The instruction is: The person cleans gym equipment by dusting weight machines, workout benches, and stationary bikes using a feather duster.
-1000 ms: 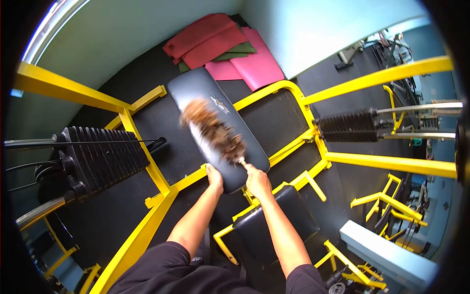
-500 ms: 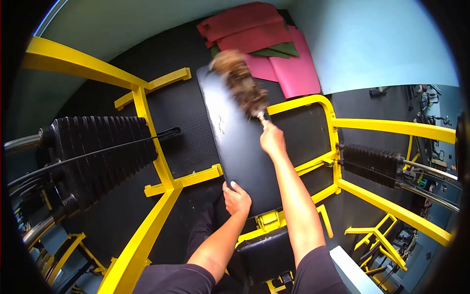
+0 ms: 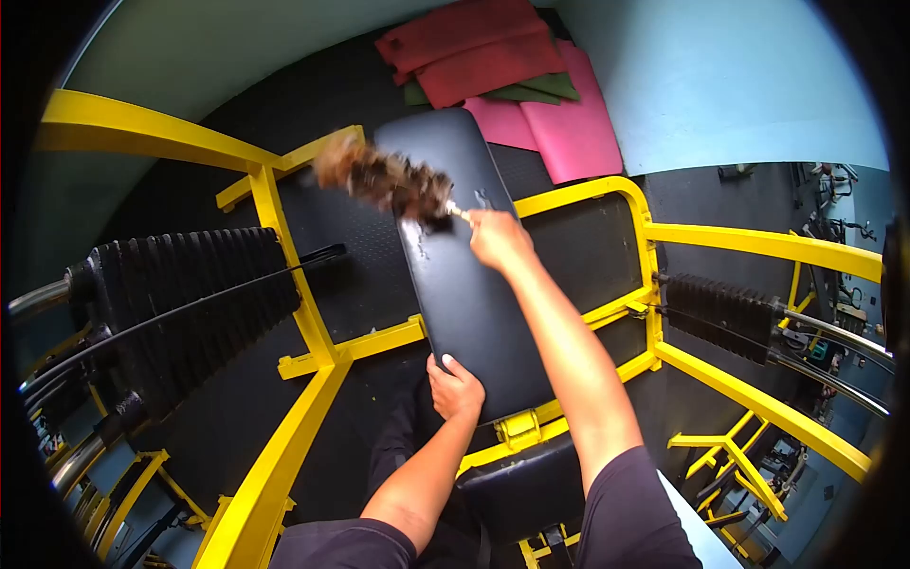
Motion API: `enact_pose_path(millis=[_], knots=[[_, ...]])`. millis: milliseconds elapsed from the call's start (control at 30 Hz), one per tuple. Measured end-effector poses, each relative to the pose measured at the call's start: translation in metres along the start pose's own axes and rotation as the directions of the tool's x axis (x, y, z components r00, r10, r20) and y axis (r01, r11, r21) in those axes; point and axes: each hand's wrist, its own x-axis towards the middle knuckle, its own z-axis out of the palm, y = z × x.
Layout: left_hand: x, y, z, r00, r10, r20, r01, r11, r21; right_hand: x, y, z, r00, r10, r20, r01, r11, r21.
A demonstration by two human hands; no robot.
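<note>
My right hand (image 3: 499,237) is closed round the light handle of a brown feather duster (image 3: 393,185). The duster's fluffy head is blurred by motion; it lies across the upper part of a black padded bench (image 3: 479,308) and reaches past its left edge. Worn, scuffed patches show on the padding. My left hand (image 3: 457,387) grips the lower left edge of the bench pad, thumb on top and fingers curled round the side.
Yellow frame bars (image 3: 313,322) stand left and right of the bench. A black weight stack (image 3: 194,308) is at left, another weight stack (image 3: 720,313) at right. Beyond the bench lie red mats (image 3: 488,57) and a pink mat (image 3: 573,123) by the wall.
My right hand has moved slightly left and up, swinging the duster's head leftward from the bench's top end to past its left edge. My left hand stays on the pad.
</note>
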Motion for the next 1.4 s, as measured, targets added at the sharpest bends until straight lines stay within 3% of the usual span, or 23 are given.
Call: enact_pose_path(millis=[33, 300, 367, 433, 500, 567, 600, 633, 700, 733, 767, 800, 867, 933, 1000, 1067, 1100, 1133, 1167, 1233, 1267, 1367, 1400], knots=[[-0.002, 0.002, -0.002, 1.000, -0.001, 0.002, 0.001, 1.000, -0.008, -0.030, 0.001, 0.000, 1.000, 0.009, 0.010, -0.009, 1.000, -0.013], [0.001, -0.005, 0.007, 0.998, 0.040, -0.042, -0.042, 0.998, -0.036, -0.286, 0.042, 0.115, 0.869, 0.352, -0.349, -0.201, 0.894, 0.400], [0.000, -0.009, 0.010, 0.997, 0.034, -0.065, -0.038, 0.998, -0.057, -0.336, 0.040, 0.129, 0.885, 0.266, -0.383, -0.093, 0.906, 0.414], [0.007, -0.019, 0.007, 0.997, 0.055, 0.059, -0.047, 0.992, -0.119, -0.383, 0.032, 0.121, 0.908, 0.405, -0.108, -0.343, 0.867, 0.362], [0.007, -0.022, 0.006, 0.996, 0.056, 0.066, -0.046, 0.990, -0.135, -0.416, 0.034, 0.125, 0.872, 0.424, -0.245, -0.311, 0.866, 0.393], [0.007, -0.027, 0.013, 0.996, 0.087, -0.010, -0.088, 0.984, -0.157, -0.439, 0.040, 0.149, 0.781, 0.494, -0.383, -0.328, 0.846, 0.420], [0.005, -0.026, 0.009, 0.997, 0.079, 0.023, -0.074, 0.981, -0.178, -0.446, 0.046, 0.169, 0.717, 0.466, -0.518, -0.248, 0.866, 0.435], [0.003, -0.026, 0.010, 0.997, 0.077, -0.019, -0.079, 0.983, -0.168, -0.455, 0.039, 0.169, 0.716, 0.457, -0.527, -0.224, 0.866, 0.447], [-0.002, -0.026, 0.008, 0.993, 0.095, -0.076, -0.109, 0.973, -0.205, -0.479, 0.024, 0.165, 0.797, 0.477, -0.369, -0.268, 0.828, 0.493], [0.008, -0.031, 0.016, 0.995, 0.076, -0.057, -0.087, 0.966, -0.245, -0.493, 0.018, 0.165, 0.828, 0.469, -0.306, -0.283, 0.822, 0.494], [0.017, -0.045, 0.017, 0.989, 0.118, 0.094, -0.077, 0.929, -0.361, -0.506, 0.013, 0.167, 0.851, 0.464, -0.246, -0.301, 0.815, 0.496], [-0.013, -0.031, -0.001, 0.992, 0.129, 0.007, -0.116, 0.915, -0.385, -0.520, 0.008, 0.174, 0.818, 0.509, -0.269, -0.330, 0.798, 0.505], [0.023, -0.047, 0.035, 0.980, 0.132, -0.148, -0.181, 0.901, -0.395, -0.548, 0.003, 0.186, 0.739, 0.588, -0.328, -0.355, 0.754, 0.552], [0.020, -0.040, 0.030, 0.976, 0.080, -0.200, -0.148, 0.925, -0.349, -0.575, 0.004, 0.214, 0.660, 0.642, -0.390, -0.345, 0.720, 0.601], [0.028, -0.042, 0.030, 0.988, 0.073, -0.137, -0.120, 0.922, -0.369, -0.608, 0.004, 0.239, 0.559, 0.666, -0.493, -0.270, 0.709, 0.651], [0.035, -0.058, 0.021, 0.982, 0.188, -0.024, -0.179, 0.878, -0.445, -0.648, 0.002, 0.257, 0.484, 0.697, -0.528, -0.262, 0.692, 0.673], [0.048, -0.078, 0.020, 0.949, 0.307, 0.069, -0.240, 0.848, -0.472, -0.667, -0.005, 0.269, 0.446, 0.712, -0.542, -0.251, 0.681, 0.688], [0.046, -0.099, 0.016, 0.920, 0.389, 0.056, -0.323, 0.828, -0.458, -0.686, -0.009, 0.284, 0.403, 0.741, -0.537, -0.257, 0.655, 0.711], [0.024, -0.116, -0.003, 0.894, 0.447, 0.023, -0.418, 0.853, -0.314, -0.706, -0.016, 0.301, 0.353, 0.764, -0.539, -0.241, 0.632, 0.737], [0.025, -0.179, 0.000, 0.628, 0.771, -0.109, -0.774, 0.603, -0.192, -0.743, -0.025, 0.337, 0.271, 0.791, -0.549, -0.210, 0.605, 0.768], [-0.003, -0.205, -0.015, 0.598, 0.802, -0.012, -0.782, 0.580, -0.229, -0.763, -0.031, 0.356, 0.218, 0.799, -0.561, -0.198, 0.599, 0.776], [-0.062, -0.290, -0.039, 0.357, 0.901, 0.248, -0.820, 0.429, -0.378, -0.825, -0.051, 0.418, 0.148, 0.866, -0.477, -0.133, 0.495, 0.858], [-0.065, -0.318, -0.032, 0.227, 0.918, 0.325, -0.823, 0.360, -0.441, -0.847, -0.057, 0.440, 0.100, 0.879, -0.467, -0.116, 0.476, 0.872]])
